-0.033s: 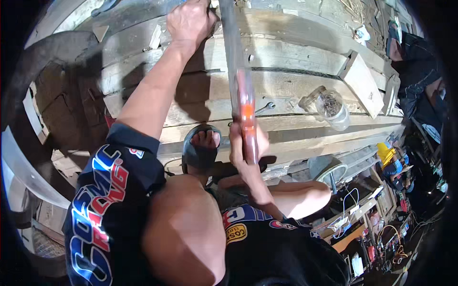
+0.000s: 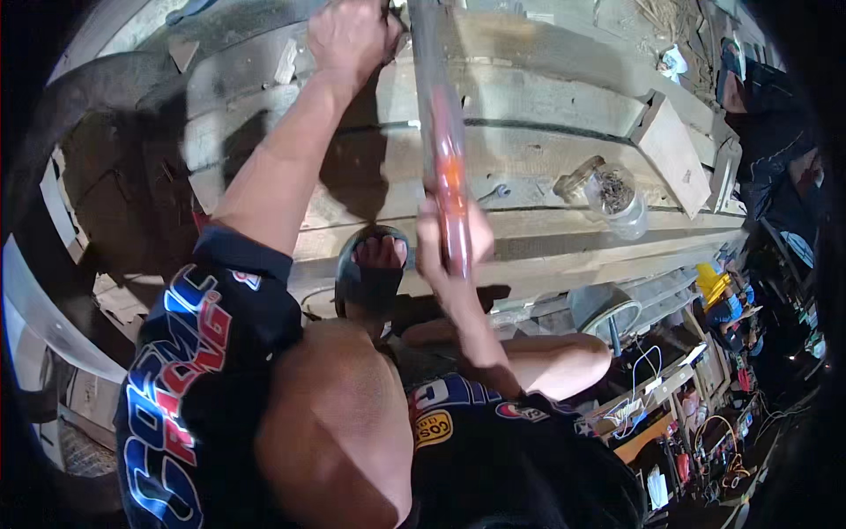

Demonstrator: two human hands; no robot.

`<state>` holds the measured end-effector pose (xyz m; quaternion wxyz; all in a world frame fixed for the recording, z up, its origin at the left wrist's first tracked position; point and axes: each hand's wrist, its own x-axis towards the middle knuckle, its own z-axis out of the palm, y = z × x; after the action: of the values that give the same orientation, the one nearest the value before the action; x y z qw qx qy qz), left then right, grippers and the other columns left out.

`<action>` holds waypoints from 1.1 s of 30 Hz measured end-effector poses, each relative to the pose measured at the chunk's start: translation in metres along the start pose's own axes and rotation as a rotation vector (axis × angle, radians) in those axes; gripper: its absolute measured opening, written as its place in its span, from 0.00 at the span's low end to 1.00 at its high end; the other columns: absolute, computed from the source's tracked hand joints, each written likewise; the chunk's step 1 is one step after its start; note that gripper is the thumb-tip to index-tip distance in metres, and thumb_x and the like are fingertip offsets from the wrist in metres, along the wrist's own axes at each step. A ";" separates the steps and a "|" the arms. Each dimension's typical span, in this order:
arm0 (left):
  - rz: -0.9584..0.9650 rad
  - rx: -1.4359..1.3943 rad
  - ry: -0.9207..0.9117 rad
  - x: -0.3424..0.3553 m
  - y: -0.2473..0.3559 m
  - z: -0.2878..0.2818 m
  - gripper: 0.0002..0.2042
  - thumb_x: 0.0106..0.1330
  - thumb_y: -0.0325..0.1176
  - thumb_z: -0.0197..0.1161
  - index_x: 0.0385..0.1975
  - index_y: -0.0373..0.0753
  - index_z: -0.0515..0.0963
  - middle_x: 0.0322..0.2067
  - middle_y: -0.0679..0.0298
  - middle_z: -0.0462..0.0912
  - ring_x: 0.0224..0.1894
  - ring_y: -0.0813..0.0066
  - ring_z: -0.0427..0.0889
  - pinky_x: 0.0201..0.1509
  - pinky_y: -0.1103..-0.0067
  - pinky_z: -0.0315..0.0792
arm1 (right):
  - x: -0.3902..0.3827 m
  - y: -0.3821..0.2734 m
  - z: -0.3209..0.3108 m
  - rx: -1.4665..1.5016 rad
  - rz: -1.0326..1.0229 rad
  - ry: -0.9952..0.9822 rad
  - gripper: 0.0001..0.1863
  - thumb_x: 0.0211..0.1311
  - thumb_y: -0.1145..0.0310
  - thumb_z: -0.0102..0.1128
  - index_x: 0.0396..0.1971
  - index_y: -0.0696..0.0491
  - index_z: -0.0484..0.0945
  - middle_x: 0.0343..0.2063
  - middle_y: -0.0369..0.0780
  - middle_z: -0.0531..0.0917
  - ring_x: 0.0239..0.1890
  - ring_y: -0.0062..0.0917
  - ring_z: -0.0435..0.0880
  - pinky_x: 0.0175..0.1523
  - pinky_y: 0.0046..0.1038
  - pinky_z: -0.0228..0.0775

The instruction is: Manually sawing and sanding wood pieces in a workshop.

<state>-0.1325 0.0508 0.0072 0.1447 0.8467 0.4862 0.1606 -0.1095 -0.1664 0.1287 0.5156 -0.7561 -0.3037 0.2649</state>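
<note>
My left hand (image 2: 352, 40) is closed at the top of the view, beside a long grey tool (image 2: 423, 44); what its curled fingers hold is hidden. My right hand (image 2: 445, 260) is wrapped round the tool's red and orange handle (image 2: 451, 176), which is blurred by motion. The tool lies lengthwise over pale wooden planks (image 2: 546, 141). My sandalled foot (image 2: 374, 264) rests below, left of the handle. A small wrench (image 2: 495, 192) lies right of the handle, near a clear jar of small dark bits (image 2: 617, 203).
A pale board (image 2: 670, 154) sits at the right of the planks. Dark clothing (image 2: 762, 115) is at the far right edge. Beyond a grey bucket (image 2: 595, 309) are cables, scrap wood and a yellow object (image 2: 712, 282). A curved pale sheet (image 2: 62, 326) is at the left.
My right hand and the handle have moved away from my body, toward the top of the view. My left hand has stayed in about the same place.
</note>
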 end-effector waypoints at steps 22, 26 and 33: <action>-0.060 -0.014 -0.002 -0.005 -0.001 0.003 0.06 0.52 0.34 0.59 0.20 0.39 0.76 0.22 0.53 0.79 0.24 0.49 0.79 0.28 0.59 0.72 | 0.075 0.017 0.046 0.234 0.078 0.001 0.06 0.55 0.73 0.59 0.24 0.58 0.72 0.13 0.36 0.71 0.18 0.12 0.67 0.25 0.21 0.63; 0.052 0.106 0.078 -0.011 -0.010 0.009 0.06 0.51 0.36 0.56 0.26 0.45 0.78 0.27 0.61 0.81 0.27 0.54 0.81 0.30 0.63 0.75 | 0.080 0.012 0.041 0.168 0.174 -0.055 0.08 0.56 0.71 0.60 0.24 0.58 0.72 0.13 0.38 0.72 0.18 0.16 0.68 0.25 0.24 0.63; -0.030 -0.039 0.069 -0.003 0.007 0.011 0.04 0.50 0.31 0.56 0.20 0.40 0.76 0.22 0.53 0.80 0.24 0.49 0.80 0.27 0.60 0.73 | 0.102 -0.021 0.017 0.009 -0.140 0.001 0.08 0.53 0.70 0.61 0.30 0.59 0.76 0.17 0.38 0.75 0.20 0.21 0.73 0.28 0.25 0.67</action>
<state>-0.1236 0.0437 -0.0001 0.1466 0.8303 0.5003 0.1971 -0.0566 -0.0753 0.1340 0.5363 -0.7309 -0.3545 0.2292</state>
